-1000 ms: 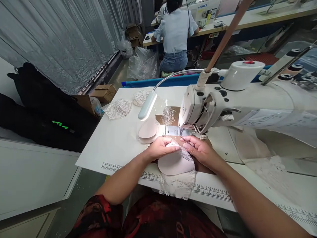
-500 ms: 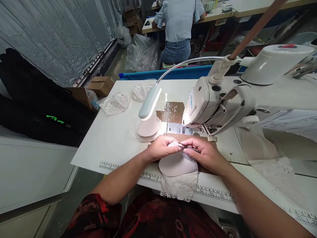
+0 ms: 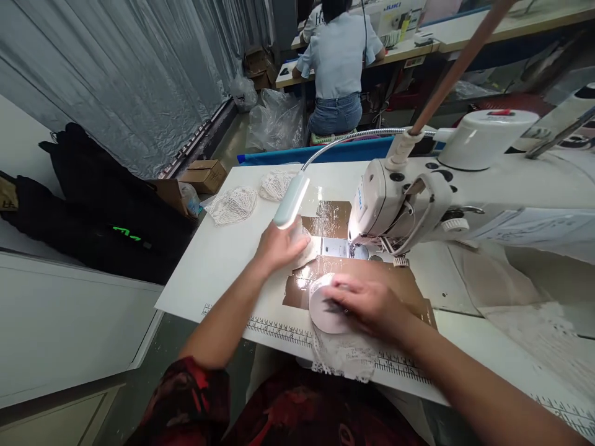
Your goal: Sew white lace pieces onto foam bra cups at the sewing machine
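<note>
My left hand [image 3: 277,246] is under the lamp head, its thumb and fingers around a pale lace-edged cup [image 3: 304,253] beside the needle plate; the hand hides most of this cup. My right hand [image 3: 372,303], smeared by motion, is closed over another smooth pale cup [image 3: 325,313] near the table's front edge. A dark slim tool, seemingly thread snips [image 3: 331,306], shows under its fingers. Lace [image 3: 344,356] hangs from that cup over the table edge. The sewing machine [image 3: 385,204] stands just beyond my right hand.
A lamp [image 3: 292,199] on a bendable neck hangs over the work. Two lace cups [image 3: 232,205] lie at the table's back left. Brown tape [image 3: 362,272] covers part of the tabletop. Sheer lace fabric [image 3: 525,316] lies at right. A person [image 3: 338,62] sits at a table ahead.
My left hand has let go of the front cup and moved up and left to the other cup, which has shifted right. My right hand has turned down over the front cup.
</note>
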Tool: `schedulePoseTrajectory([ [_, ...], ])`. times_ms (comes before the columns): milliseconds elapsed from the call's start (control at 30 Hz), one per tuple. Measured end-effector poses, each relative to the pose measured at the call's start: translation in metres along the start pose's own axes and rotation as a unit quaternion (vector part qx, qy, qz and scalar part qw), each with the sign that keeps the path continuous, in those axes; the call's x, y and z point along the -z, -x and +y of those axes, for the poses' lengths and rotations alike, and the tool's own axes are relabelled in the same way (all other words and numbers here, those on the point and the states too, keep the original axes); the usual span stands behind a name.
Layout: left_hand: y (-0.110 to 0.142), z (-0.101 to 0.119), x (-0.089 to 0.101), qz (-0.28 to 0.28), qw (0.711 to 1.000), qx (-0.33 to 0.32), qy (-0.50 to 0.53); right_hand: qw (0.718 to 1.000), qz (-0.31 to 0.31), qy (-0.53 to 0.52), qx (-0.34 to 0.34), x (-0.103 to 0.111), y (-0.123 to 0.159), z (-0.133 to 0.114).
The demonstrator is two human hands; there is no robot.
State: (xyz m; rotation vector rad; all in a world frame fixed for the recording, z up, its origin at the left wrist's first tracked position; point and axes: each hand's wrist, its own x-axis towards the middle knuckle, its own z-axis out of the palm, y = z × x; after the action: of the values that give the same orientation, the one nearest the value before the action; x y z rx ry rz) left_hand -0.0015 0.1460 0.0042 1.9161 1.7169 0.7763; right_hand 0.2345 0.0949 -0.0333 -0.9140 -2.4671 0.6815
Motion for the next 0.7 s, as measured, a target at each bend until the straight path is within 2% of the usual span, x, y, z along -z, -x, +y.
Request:
schedulePoseTrajectory([
  [33,-0.010,-0.005,0.001,-0.024,0.999,0.042,0.007,0.998,-0.041,0.015,0.033,-0.002,-0.001,-0.003],
  [100,-0.023,-0.014,0.001,-0.063,0.994,0.086,0.028,0.994,-0.090,0.040,0.043,-0.001,0.000,-0.003],
  [200,-0.020,-0.019,-0.002,-0.117,0.987,0.088,0.070,0.994,-0.104,0.022,-0.028,0.012,0.009,0.006],
  [233,-0.015,-0.019,-0.003,-0.136,0.983,0.083,0.091,0.994,-0.094,-0.010,-0.054,0.017,0.011,0.009],
  [300,-0.004,-0.015,-0.008,-0.171,0.969,0.075,0.162,0.987,-0.036,-0.101,-0.116,0.024,0.011,0.012],
  [367,0.006,-0.010,-0.014,-0.191,0.947,0.073,0.247,0.965,0.033,-0.186,-0.182,0.027,0.003,0.010],
  [400,0.009,-0.007,-0.017,-0.197,0.936,0.074,0.283,0.954,0.046,-0.216,-0.205,0.026,-0.002,0.007],
  [533,0.012,-0.005,-0.025,-0.197,0.919,0.062,0.335,0.934,-0.003,-0.295,-0.203,0.016,-0.022,-0.006],
  [700,0.009,-0.015,-0.022,-0.203,0.922,0.028,0.328,0.919,0.043,-0.319,-0.230,0.009,-0.022,-0.009],
])
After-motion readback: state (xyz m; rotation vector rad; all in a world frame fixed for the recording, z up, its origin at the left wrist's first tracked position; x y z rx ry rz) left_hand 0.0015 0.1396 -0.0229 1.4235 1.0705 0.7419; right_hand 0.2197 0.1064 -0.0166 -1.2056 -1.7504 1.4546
